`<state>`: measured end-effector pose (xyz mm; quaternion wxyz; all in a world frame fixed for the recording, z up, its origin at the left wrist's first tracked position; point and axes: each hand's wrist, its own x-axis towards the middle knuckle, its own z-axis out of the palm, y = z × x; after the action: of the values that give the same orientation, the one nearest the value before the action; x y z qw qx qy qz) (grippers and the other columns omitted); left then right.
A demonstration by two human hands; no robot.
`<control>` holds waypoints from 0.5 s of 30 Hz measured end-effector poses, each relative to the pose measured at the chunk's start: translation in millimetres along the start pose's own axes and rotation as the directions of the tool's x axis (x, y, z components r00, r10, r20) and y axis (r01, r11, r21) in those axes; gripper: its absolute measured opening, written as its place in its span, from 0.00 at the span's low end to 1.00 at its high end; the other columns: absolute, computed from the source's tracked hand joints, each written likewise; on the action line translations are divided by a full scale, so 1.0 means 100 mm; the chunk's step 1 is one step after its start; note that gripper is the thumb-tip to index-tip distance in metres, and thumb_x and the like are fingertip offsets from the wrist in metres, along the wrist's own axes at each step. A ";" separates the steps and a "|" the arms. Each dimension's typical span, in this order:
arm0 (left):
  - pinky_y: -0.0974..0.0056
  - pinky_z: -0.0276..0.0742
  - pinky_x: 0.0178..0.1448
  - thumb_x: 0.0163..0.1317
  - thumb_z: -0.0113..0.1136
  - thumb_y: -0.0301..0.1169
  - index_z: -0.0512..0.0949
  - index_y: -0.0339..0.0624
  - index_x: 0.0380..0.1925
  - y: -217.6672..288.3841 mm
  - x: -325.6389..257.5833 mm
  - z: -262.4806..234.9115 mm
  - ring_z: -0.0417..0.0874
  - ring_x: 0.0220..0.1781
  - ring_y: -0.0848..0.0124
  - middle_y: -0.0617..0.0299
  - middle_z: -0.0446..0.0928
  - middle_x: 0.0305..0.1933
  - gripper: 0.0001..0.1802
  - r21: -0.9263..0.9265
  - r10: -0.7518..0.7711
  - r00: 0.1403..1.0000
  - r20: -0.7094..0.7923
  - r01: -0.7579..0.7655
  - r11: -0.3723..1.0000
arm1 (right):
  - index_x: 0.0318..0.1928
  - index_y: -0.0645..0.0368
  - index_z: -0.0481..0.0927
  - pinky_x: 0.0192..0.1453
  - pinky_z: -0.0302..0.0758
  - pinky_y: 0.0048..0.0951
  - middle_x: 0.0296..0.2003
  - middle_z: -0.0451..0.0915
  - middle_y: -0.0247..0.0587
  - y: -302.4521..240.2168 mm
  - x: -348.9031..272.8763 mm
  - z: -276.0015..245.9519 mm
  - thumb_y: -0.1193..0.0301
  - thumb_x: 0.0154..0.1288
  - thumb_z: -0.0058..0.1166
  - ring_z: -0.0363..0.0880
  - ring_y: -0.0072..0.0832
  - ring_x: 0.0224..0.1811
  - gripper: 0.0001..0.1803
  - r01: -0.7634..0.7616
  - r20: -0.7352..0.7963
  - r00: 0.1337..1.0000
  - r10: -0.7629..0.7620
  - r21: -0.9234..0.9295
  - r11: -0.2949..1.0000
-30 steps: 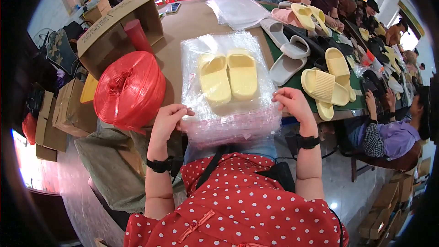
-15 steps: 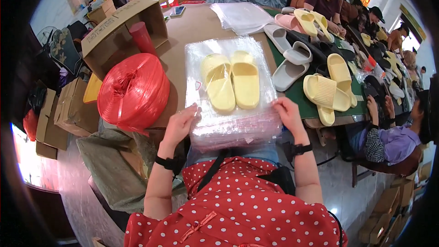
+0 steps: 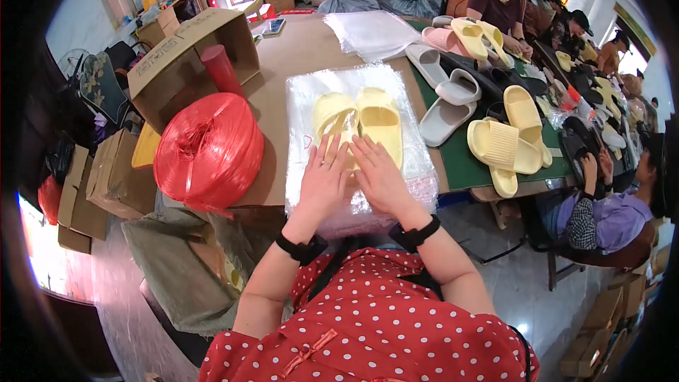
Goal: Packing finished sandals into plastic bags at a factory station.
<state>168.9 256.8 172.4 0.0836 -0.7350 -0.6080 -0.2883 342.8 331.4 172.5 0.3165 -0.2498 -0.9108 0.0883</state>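
Note:
A pair of pale yellow slippers (image 3: 382, 126) lies side by side inside a clear plastic bag (image 3: 300, 95). Beneath it is a stack of clear bags (image 3: 421, 191), its near edge reaching the table's front edge. My left hand (image 3: 325, 175) lies flat over the near end of the left slipper, fingers stretched out. Beside it my right hand (image 3: 380, 173) rests flat across the near part of the right slipper. Neither hand grips anything; both touch the film from above and hide the slippers' near ends.
A large red roll of plastic twine (image 3: 209, 148) and an open cardboard box (image 3: 170, 64) stand at left. More clear bags (image 3: 371, 32) lie at the far side. On the right, grey slippers (image 3: 447, 117) and yellow slippers (image 3: 503, 145) are piled; co-workers (image 3: 608, 205) sit beyond.
Both hands have left the bag's near side edges and moved inward and away from me, onto the slippers. Their curled fingers have straightened out flat.

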 end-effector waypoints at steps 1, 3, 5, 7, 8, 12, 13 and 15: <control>0.45 0.51 0.80 0.67 0.52 0.30 0.64 0.37 0.69 -0.02 -0.05 0.08 0.53 0.80 0.46 0.47 0.55 0.78 0.30 -0.025 -0.055 0.997 0.047 0.056 0.998 | 0.69 0.65 0.65 0.79 0.53 0.48 0.72 0.63 0.52 -0.01 -0.02 0.07 0.66 0.70 0.49 0.57 0.49 0.76 0.30 -0.033 0.050 0.998 0.034 -0.027 0.999; 0.46 0.50 0.80 0.69 0.51 0.33 0.59 0.35 0.72 -0.09 -0.16 0.23 0.52 0.80 0.45 0.42 0.50 0.79 0.33 -0.036 -0.101 0.992 0.077 0.104 0.994 | 0.70 0.67 0.63 0.79 0.53 0.48 0.72 0.61 0.53 0.05 -0.09 0.10 0.65 0.71 0.49 0.56 0.50 0.76 0.31 -0.067 0.052 0.996 0.069 -0.047 0.997; 0.47 0.49 0.81 0.69 0.51 0.34 0.58 0.34 0.73 -0.11 -0.18 0.25 0.51 0.80 0.45 0.41 0.51 0.79 0.34 -0.069 -0.136 0.989 0.063 0.140 0.988 | 0.71 0.71 0.59 0.79 0.52 0.47 0.74 0.57 0.59 0.12 -0.19 0.07 0.64 0.72 0.50 0.54 0.53 0.77 0.35 -0.119 0.046 0.991 0.124 -0.099 0.988; 0.49 0.46 0.82 0.69 0.53 0.37 0.54 0.32 0.74 -0.17 -0.21 0.28 0.49 0.80 0.44 0.37 0.49 0.79 0.38 -0.107 -0.154 0.987 0.041 0.158 0.982 | 0.71 0.72 0.58 0.79 0.52 0.46 0.74 0.56 0.61 0.28 -0.34 0.07 0.64 0.72 0.51 0.53 0.54 0.77 0.35 -0.215 -0.016 0.977 0.215 -0.030 0.976; 0.49 0.46 0.82 0.69 0.53 0.37 0.54 0.32 0.74 -0.17 -0.19 0.28 0.49 0.80 0.44 0.37 0.49 0.79 0.38 -0.107 -0.154 0.987 0.036 0.157 0.982 | 0.71 0.73 0.57 0.79 0.52 0.46 0.73 0.55 0.63 0.36 -0.35 0.05 0.64 0.71 0.52 0.53 0.56 0.76 0.36 -0.300 -0.081 0.950 0.303 0.041 0.953; 0.49 0.41 0.82 0.68 0.56 0.41 0.49 0.30 0.74 -0.13 -0.20 0.31 0.42 0.82 0.43 0.36 0.41 0.80 0.43 -0.161 -0.252 0.968 0.007 0.250 0.955 | 0.70 0.75 0.57 0.78 0.56 0.44 0.71 0.57 0.68 0.51 -0.41 0.07 0.63 0.71 0.54 0.57 0.58 0.74 0.37 -0.381 -0.094 0.911 0.401 0.179 0.907; 0.48 0.39 0.82 0.68 0.57 0.42 0.47 0.29 0.75 -0.13 -0.21 0.31 0.40 0.82 0.42 0.35 0.38 0.80 0.45 -0.181 -0.275 0.960 -0.043 0.264 0.948 | 0.70 0.75 0.57 0.78 0.56 0.44 0.71 0.57 0.68 0.49 -0.39 0.06 0.63 0.71 0.54 0.57 0.58 0.74 0.37 -0.379 -0.096 0.912 0.400 0.180 0.908; 0.46 0.38 0.82 0.68 0.57 0.42 0.47 0.29 0.75 -0.12 -0.22 0.30 0.38 0.82 0.40 0.32 0.37 0.80 0.45 -0.189 -0.332 0.940 -0.077 0.313 0.931 | 0.66 0.77 0.62 0.75 0.60 0.45 0.68 0.61 0.68 0.47 -0.35 0.02 0.63 0.70 0.55 0.61 0.58 0.71 0.34 -0.498 -0.144 0.810 0.568 0.342 0.797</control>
<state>165.7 255.4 133.3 0.0035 -0.6129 -0.6876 -0.3892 384.0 353.4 137.1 0.4188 -0.4577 -0.7345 0.2750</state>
